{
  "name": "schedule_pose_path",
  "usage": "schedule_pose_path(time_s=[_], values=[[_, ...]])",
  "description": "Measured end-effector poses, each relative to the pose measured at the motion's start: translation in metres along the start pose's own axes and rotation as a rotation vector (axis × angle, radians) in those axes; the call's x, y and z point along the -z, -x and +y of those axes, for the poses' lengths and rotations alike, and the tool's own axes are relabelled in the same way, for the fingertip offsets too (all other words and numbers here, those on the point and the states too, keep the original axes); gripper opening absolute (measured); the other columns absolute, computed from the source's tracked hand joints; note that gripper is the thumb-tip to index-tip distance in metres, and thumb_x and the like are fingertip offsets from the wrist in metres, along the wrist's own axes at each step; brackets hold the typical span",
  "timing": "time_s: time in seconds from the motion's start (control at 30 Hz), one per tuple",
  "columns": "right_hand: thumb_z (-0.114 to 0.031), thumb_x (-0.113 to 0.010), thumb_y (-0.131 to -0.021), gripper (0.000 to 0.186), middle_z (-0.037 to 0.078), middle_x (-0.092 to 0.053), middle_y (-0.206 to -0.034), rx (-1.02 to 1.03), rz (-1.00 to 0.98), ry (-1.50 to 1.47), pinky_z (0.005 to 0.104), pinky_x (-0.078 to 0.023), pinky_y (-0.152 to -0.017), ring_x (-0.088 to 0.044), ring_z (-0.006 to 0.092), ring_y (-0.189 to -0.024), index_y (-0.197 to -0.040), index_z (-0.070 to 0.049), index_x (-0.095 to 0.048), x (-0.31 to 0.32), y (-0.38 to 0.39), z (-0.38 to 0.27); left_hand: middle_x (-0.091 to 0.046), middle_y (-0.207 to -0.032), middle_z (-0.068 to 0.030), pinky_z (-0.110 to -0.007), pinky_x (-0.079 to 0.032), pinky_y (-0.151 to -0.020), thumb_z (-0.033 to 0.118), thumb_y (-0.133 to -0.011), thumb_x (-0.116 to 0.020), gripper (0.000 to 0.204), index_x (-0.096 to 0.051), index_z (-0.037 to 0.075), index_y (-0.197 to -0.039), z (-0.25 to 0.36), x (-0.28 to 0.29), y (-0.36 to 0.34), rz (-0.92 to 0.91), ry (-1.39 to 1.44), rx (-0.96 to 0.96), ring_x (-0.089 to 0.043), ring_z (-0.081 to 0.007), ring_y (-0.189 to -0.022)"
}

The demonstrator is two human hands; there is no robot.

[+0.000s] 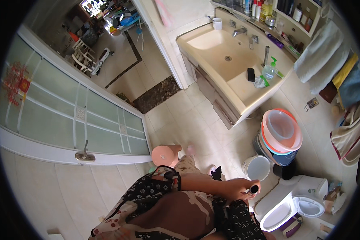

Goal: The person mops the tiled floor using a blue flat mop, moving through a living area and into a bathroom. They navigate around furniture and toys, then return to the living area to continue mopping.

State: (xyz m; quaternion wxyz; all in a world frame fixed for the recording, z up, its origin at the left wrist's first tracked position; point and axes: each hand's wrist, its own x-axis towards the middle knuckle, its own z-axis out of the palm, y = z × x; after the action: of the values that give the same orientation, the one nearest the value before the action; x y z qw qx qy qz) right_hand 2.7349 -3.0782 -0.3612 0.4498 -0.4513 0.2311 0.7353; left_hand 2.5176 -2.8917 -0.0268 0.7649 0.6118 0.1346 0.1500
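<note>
My left forearm reaches across my patterned clothing from the lower left. My left hand [240, 189] is closed around an upright cylindrical object [254, 189] with a dark round top, held to the right of my body; the rest of the object is hidden. I cannot make out my right hand among the dark floral fabric at the lower edge. A white toilet [276, 214] with its lid up is just beyond the held object, beside a white bucket [256, 168].
A sink counter [204, 44] carrying bottles and a black rectangular item stands ahead. Stacked plastic basins [280, 128] sit right of it, below hanging towels [320, 52]. A frosted-glass door [48, 100] stands open at left by a pink stool [163, 155]; the doorway leads to another room.
</note>
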Motion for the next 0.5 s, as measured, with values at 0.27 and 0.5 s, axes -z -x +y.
schedule_pose_path(time_s=[0.27,0.5], values=[[-0.014,-0.065,-0.086,0.012,0.005,-0.058,-0.064,-0.218,-0.038,-0.296,0.0338,-0.046,-0.058,-0.061,0.021,-0.063,-0.081,-0.005,-0.058,-0.084,0.005,0.007,-0.065,-0.08,-0.0118,-0.033,-0.05,-0.065,0.005,-0.087,-0.067,0.038,-0.053,0.005,-0.123,-0.037,0.072,0.058,0.287,-0.337,-0.057,-0.065,-0.0218,-0.074],[-0.016,-0.051,-0.094,0.018,-0.001,-0.046,-0.063,-0.504,0.017,0.163,0.0241,-0.036,-0.049,-0.047,0.0111,-0.053,-0.079,-0.008,-0.047,-0.21,-0.012,0.015,-0.071,-0.088,-0.0124,-0.03,-0.051,-0.068,0.012,-0.09,-0.065,0.017,-0.066,0.001,-0.103,-0.033,0.184,0.142,0.555,-0.24,0.011,-0.066,-0.0185,-0.072]])
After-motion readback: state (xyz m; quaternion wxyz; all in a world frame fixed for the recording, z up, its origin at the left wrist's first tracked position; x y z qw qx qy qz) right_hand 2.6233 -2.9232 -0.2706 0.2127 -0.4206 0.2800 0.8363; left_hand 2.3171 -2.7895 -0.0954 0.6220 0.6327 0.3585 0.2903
